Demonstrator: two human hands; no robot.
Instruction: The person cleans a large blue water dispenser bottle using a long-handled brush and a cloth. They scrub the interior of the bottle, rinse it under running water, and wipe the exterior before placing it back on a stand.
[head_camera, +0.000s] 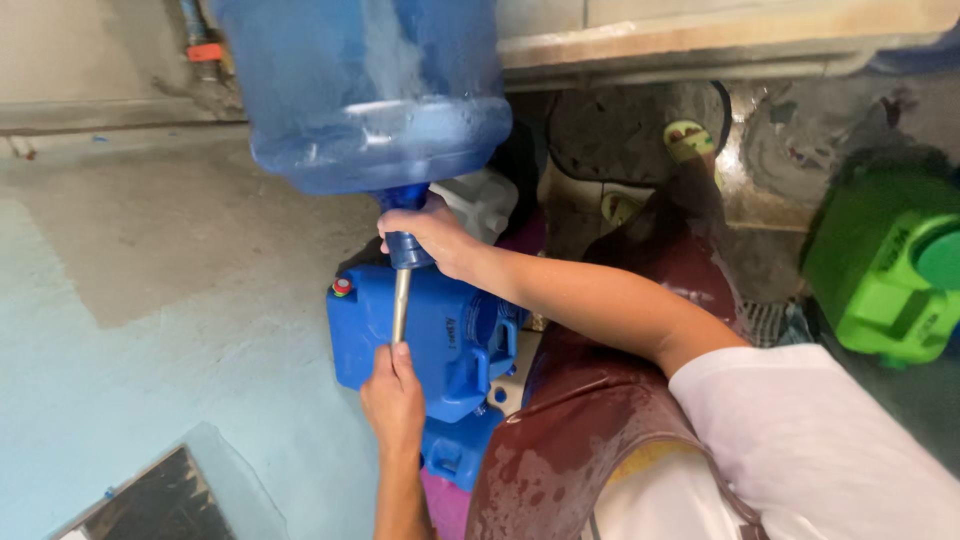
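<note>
Only one view here, the head cam looking down, so here's what I've got.

One big blue water jug (370, 90) is tipped upside down, neck pointing down at the middle of the frame. My right hand (432, 235) is wrapped around that neck, fingers closed on it, arm coming in from the right with a white sleeve (820, 440) at the shoulder. My left hand (392, 400) comes up from the bottom edge and is closed around the lower end of a single thin metal rod (400, 305), which runs straight up into the jug's mouth.

Right under the neck I count two blue jerrycans: the upper blue jerrycan (440, 335), lying on its side behind the rod with one small red and green cap (343, 286) on its left corner, and the lower blue jerrycan (460, 445) poking out beneath it. One white container (485, 200) sits just behind my right hand. One green jerrycan (885, 275) is well apart at the right edge.

A wet dark red apron (570, 450) covers my front. The floor (150, 320) on the left is pale concrete, with one dark grate (150, 500) at the bottom left corner.
</note>
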